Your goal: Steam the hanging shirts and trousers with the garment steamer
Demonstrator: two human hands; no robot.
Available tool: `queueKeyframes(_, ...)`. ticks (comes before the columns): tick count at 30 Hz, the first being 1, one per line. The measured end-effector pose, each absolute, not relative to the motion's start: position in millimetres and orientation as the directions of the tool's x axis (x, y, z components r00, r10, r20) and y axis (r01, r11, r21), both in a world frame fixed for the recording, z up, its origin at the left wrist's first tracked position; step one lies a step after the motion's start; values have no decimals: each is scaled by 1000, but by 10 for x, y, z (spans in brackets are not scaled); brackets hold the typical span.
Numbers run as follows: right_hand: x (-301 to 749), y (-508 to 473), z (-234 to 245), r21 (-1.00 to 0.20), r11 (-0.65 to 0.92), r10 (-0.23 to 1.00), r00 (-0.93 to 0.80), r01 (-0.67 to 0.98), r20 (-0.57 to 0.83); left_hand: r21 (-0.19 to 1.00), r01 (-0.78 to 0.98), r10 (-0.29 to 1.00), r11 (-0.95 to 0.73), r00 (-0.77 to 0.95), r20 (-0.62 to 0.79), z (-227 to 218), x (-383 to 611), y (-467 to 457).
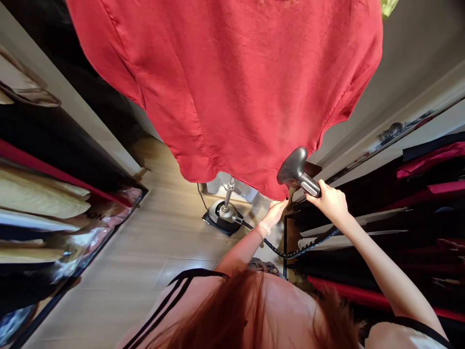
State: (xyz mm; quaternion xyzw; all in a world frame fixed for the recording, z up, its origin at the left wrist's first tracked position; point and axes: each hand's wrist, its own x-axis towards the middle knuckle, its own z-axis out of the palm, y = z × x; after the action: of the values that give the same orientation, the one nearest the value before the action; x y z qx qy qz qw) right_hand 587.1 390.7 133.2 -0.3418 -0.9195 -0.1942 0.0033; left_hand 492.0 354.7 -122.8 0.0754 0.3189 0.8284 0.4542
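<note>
In the head view, the right hand (329, 201) is closed firmly round the handle of a garment steamer head (295, 167), holding it against the lower right edge of a red garment (225, 87) that is hanging across the upper middle of the frame. The left hand (275, 213) is pinching the hem just below, nearly shut on the cloth and sitting very close to the steamer head, so steam could scald its fingers if the head slips down. A black ribbed hose (301, 249) is sagging from the steamer base (222, 218) on the floor and passing just beside the left wrist, and a sharp tug could snag it or tip the steamer pole (228, 194). A crowded clothes rail (410, 213) is filling the right side near the right arm, where the hot head could catch the hanging clothes, and another clothes rail (36, 194) is lining the left side
</note>
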Motion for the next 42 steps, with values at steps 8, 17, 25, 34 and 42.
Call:
queueKeyframes(8,6001,3997,902,360,717,629,-777,597,37,508,-774,831,-379,-526,-181,-1228,4959,3616)
queueKeyframes(17,5553,3964,1090,335,742,587,-804,581,94,459,-780,794,-426,-565,-224,-1242,4910,3597)
queueKeyframes(25,5587,3967,567,348,800,546,-833,489,-85,450,-777,727,-441,-603,-329,-1300,4892,3662)
queueKeyframes(34,5577,4111,1084,324,726,561,-795,607,232,479,-778,708,-406,-600,-373,-1183,4928,3608)
queueKeyframes(42,5766,4045,789,291,720,624,-771,630,126,523,-765,693,-376,-606,-390,-1132,4927,3548)
